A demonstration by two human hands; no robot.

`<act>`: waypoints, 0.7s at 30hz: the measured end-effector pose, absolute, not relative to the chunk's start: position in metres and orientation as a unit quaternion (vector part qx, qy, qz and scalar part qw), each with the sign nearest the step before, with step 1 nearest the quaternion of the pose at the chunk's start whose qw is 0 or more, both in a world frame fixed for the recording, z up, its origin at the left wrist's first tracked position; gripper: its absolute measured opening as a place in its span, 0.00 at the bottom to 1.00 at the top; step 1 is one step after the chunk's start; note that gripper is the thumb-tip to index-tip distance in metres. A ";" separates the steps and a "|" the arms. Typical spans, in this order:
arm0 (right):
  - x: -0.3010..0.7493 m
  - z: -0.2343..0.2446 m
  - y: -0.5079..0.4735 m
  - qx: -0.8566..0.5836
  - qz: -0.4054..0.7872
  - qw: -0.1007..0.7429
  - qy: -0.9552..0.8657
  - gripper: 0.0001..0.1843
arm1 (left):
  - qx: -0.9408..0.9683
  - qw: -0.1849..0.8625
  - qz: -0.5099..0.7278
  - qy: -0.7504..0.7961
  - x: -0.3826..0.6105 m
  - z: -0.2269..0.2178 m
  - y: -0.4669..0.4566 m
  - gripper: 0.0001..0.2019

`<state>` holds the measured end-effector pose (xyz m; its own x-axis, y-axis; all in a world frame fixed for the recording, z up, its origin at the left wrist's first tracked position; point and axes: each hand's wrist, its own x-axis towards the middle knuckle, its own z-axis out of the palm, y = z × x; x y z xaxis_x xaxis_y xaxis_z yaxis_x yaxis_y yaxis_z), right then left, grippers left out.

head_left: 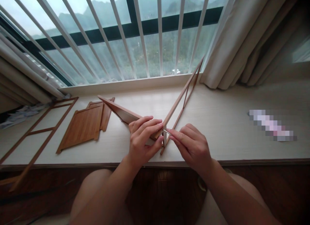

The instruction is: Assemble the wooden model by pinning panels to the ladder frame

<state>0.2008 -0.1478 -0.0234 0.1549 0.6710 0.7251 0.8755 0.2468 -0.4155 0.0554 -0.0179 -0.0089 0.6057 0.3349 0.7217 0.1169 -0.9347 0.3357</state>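
Observation:
My left hand (pixel 145 138) is closed around the corner where a wooden panel (pixel 121 111) meets a slim wooden frame (pixel 178 103). The two pieces stand on edge and form a V, opening toward the window. In my right hand (pixel 192 144), thumb and forefinger pinch a thin silver metal rod (pixel 167 132), its far end at the joint by my left fingertips. Whether the rod's tip sits inside a hole is too small to tell.
Brown slatted wooden panels (pixel 79 128) lie on the white window ledge (pixel 225 121) at left, beside a ladder-like wooden frame (pixel 52 128) that overhangs the front edge. A blurred-out item (pixel 271 125) lies at right. White bars (pixel 160 34) and curtains (pixel 232 41) stand behind.

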 end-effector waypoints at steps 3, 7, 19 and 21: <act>0.201 -0.021 -0.148 -0.610 -0.121 0.451 -0.640 0.21 | 0.886 0.131 0.425 0.129 0.055 -0.009 -0.018 0.19; 0.205 -0.016 -0.148 -0.614 -0.119 0.424 -0.655 0.19 | 0.888 0.135 0.420 0.128 0.054 -0.010 -0.016 0.20; 0.201 -0.010 -0.147 -0.658 -0.069 0.385 -0.643 0.08 | 0.887 0.138 0.424 0.121 0.056 -0.012 -0.014 0.18; 0.202 -0.014 -0.145 -0.658 -0.048 0.390 -0.642 0.08 | 0.886 0.137 0.427 0.118 0.056 -0.012 -0.013 0.19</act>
